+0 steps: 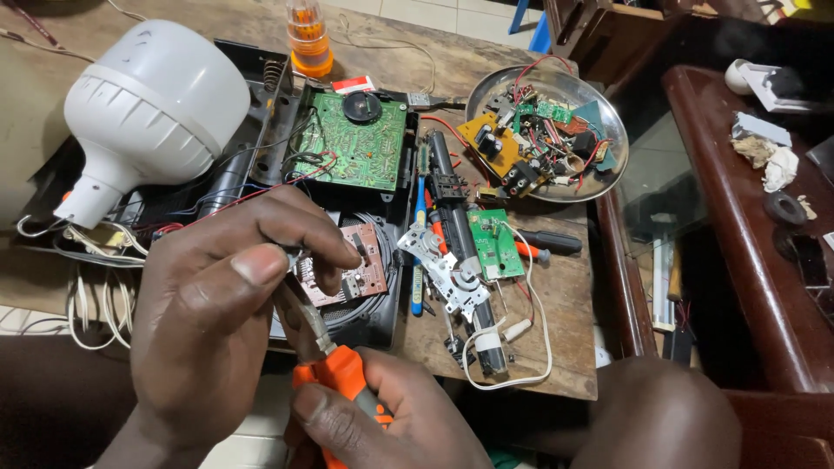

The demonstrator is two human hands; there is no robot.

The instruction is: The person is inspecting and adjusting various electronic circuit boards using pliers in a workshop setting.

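Right hand [382, 417] clenched on orange-handled pliers [334, 369] — left hand [226, 295] fingers pinch something small, hidden, at their tip.

Hands [261, 321] gripping orange-handled pliers [334, 369], green circuit board [358, 143], white bulb [148, 108]

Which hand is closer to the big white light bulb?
Left. The left hand sits just below and right of the white bulb, pinching something small. The right hand is lower down, gripping the orange-handled pliers.

Small red-and-white label [354, 84] above green circuit board [352, 143].
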